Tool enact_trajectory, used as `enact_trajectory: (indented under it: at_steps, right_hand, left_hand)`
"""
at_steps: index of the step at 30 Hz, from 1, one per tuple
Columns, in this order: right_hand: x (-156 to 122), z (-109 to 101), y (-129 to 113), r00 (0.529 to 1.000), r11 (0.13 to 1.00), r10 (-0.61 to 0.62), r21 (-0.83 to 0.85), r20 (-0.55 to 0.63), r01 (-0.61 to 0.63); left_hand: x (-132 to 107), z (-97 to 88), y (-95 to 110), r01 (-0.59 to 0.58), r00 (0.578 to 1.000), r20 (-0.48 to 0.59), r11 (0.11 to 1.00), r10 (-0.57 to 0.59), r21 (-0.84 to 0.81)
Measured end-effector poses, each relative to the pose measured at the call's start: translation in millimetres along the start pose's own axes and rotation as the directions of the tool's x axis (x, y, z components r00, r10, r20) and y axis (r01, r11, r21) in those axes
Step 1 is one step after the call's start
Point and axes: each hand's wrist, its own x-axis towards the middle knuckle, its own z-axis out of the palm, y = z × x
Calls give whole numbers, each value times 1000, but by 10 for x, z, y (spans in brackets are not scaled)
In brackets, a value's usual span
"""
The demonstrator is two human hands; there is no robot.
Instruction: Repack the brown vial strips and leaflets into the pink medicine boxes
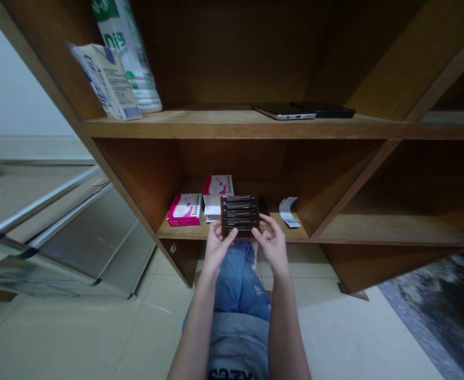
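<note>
At the shelf (300, 235), left hand (218, 245) and right hand (273, 241) clamped on a dark ribbed pack (240, 214), seemingly plastic.

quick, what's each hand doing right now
Left hand: closed, holding the brown tray by its lower left corner.
Right hand: closed, holding its lower right corner.

The lower shelf (303, 234) carries two pink-and-white boxes (185, 208) at nine o'clock, curved white paper (287, 211) at three; the upper shelf (216, 130), a carton (109, 82) and green-and-white package (131, 58) at ten, a phone (283, 112) and flat black object (332, 111) at one.
</note>
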Motion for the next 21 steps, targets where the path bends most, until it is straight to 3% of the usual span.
enact_trajectory:
  at_steps: [5,8,11,14,19,21]
  right_hand:
    - [-30,-4,-3,998,999,-48,-14,27,48]
    - [-48,18,-20,997,998,-66,-12,34,67]
    - [-64,60,-38,987,987,-155,-37,34,156]
    - [-72,98,-42,973,972,-230,-40,21,230]
    - [-85,119,-2,968,968,-250,-26,8,250]
    - [-92,117,10,965,965,-262,-17,9,262]
  left_hand:
    - [56,-86,-88,-153,987,55,986,150,62]
    - [99,-99,-116,-229,973,5,966,230,124]
    - [131,-76,-105,-367,928,-51,929,368,42]
    - [115,-65,-64,-416,905,-98,910,414,4]
    - [9,-117,-10,-492,838,-63,800,542,343]
    - [-15,-133,-10,-517,812,-50,756,581,402]
